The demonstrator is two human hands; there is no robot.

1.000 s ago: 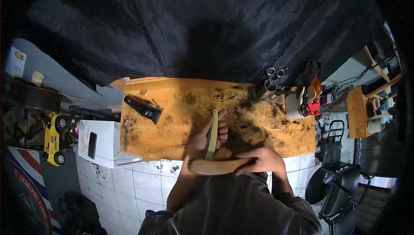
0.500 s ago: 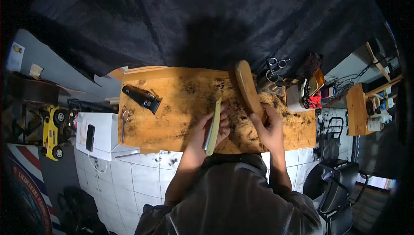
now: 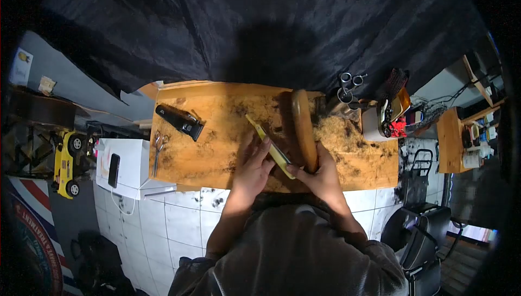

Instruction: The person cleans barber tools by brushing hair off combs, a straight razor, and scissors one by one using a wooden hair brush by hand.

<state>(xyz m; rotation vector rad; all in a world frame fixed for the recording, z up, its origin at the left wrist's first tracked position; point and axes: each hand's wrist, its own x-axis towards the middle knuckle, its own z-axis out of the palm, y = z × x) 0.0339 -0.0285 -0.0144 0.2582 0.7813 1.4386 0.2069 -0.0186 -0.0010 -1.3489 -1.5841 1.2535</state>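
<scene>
The straight razor (image 3: 277,155) has pale yellow handle, with a narrow silvery strip along it; it is held slanting above the table, between both hands. The brush (image 3: 305,130) has long, curved brown wooden body and is held nearly upright, right of the razor.

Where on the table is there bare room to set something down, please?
A mostly bare patch lies between the scissors and left hand, nearer than the clipper, with some loose hair. The far right corner is crowded by the metal cup and white container.
</scene>
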